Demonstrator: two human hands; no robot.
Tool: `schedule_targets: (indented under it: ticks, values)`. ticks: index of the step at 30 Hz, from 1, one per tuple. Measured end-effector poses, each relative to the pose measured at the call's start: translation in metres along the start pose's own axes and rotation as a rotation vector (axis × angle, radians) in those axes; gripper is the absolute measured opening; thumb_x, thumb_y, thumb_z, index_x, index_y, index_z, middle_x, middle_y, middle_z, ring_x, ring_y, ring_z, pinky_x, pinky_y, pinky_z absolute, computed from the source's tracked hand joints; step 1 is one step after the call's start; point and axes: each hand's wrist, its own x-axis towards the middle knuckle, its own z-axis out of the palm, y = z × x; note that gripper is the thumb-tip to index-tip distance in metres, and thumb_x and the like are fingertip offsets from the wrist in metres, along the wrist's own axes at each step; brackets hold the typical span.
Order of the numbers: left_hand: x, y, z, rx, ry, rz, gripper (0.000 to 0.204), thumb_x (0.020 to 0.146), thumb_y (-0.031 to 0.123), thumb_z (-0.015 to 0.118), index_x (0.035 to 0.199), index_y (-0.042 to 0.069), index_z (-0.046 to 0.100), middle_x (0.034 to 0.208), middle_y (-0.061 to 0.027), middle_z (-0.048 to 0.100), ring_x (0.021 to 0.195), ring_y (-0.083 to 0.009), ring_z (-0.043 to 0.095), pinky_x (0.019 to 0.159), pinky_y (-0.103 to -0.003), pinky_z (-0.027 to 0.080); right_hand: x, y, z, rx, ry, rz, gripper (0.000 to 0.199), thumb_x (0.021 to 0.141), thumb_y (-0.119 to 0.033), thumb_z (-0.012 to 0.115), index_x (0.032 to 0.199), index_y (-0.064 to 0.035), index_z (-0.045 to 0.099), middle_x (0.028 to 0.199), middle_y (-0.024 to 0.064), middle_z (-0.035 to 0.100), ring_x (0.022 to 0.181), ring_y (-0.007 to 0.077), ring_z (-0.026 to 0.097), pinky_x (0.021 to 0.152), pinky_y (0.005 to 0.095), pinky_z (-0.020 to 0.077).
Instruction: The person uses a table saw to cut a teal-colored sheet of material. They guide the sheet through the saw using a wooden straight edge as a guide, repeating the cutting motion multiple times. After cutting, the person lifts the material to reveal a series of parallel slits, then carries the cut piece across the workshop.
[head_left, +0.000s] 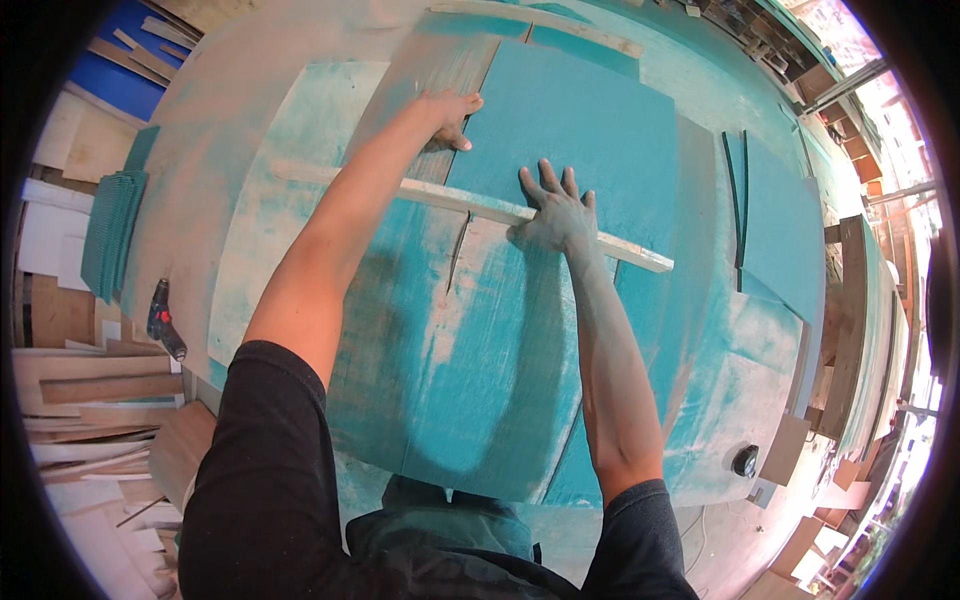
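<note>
A freshly teal-painted square board lies on a large paint-smeared worktable. My left hand grips the board's left edge, fingers curled over it. Flat on the board's near part rests my right hand, fingers spread and coated in teal paint. A long pale wooden strip runs across the table under the board's near edge, just beneath my right palm. Both arms reach forward from the lower edge of the picture.
More teal boards lie at the right. A stack of teal sheets and a power drill sit at the left, with pale wood offcuts below. A small dark round object sits near the table's right corner.
</note>
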Motion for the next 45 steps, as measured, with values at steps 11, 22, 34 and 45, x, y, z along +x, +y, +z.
schedule_targets:
  ticks: [11,22,34,45]
  values:
    - [-0.179,0.059,0.079,-0.072,0.0,0.048,0.11,0.083,0.048,0.081,0.167,0.016,0.017,0.175,0.0013,0.012,0.158,-0.0302,0.02,0.122,-0.064,0.025,-0.175,-0.055,0.058,0.012,0.01,-0.063,0.1,0.074,-0.029,0.075,0.163,-0.0315,0.03,0.173,0.0057,0.021,0.158,0.0408,0.017,0.121,0.0703,0.0242]
    - [-0.403,0.129,0.181,-0.139,-0.08,0.037,0.106,0.086,0.042,0.081,0.167,0.018,0.016,0.175,0.0041,0.01,0.157,-0.0277,0.023,0.121,-0.057,0.032,-0.405,-0.132,0.144,0.024,0.013,-0.068,0.105,0.074,-0.023,0.076,0.165,-0.0321,0.024,0.174,0.0057,0.017,0.159,0.0417,0.013,0.12,0.0722,0.021]
    - [-0.485,0.149,0.23,-0.299,-0.05,0.045,0.1,0.09,0.036,0.078,0.167,0.018,0.017,0.174,0.0032,0.013,0.158,-0.0279,0.021,0.123,-0.057,0.03,-0.491,-0.165,0.16,0.034,-0.106,-0.05,0.109,0.073,-0.034,0.082,0.165,-0.03,0.023,0.174,0.006,0.016,0.159,0.0389,0.011,0.121,0.0723,0.018]
    - [-0.497,0.188,0.283,-0.964,0.308,-0.341,0.059,0.087,0.034,0.081,0.133,0.004,0.061,0.129,-0.0187,0.065,0.116,-0.0339,0.066,0.095,-0.046,0.053,-0.525,0.001,0.191,0.19,0.559,0.735,0.057,0.091,-0.045,0.072,0.126,-0.0006,0.061,0.111,0.0245,0.069,0.103,0.0436,0.067,0.088,0.0503,0.0536]
